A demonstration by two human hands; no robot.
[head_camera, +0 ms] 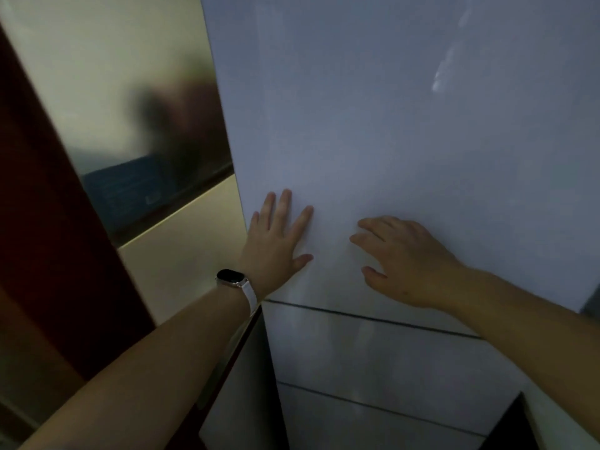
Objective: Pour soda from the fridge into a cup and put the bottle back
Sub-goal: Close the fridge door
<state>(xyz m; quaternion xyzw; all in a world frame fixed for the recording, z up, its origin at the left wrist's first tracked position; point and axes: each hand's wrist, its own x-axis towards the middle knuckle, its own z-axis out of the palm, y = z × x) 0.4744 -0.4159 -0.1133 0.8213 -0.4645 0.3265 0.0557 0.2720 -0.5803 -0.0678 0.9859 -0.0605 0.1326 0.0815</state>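
A tall pale grey fridge fills the middle and right of the head view. Its upper door (406, 125) is closed. My left hand (276, 241) lies flat on the lower left part of that door, fingers spread, a watch on the wrist. My right hand (402, 258) rests on the same door just to the right, fingers slightly curled against the surface. Neither hand holds anything. Below the hands a dark seam separates the upper door from a lower drawer front (373, 349). No soda bottle or cup is in view.
A glossy cream wall (181, 258) with a dim reflection stands left of the fridge. A dark red door frame (48, 222) runs down the far left. A dark object corner (513, 427) shows at the bottom right.
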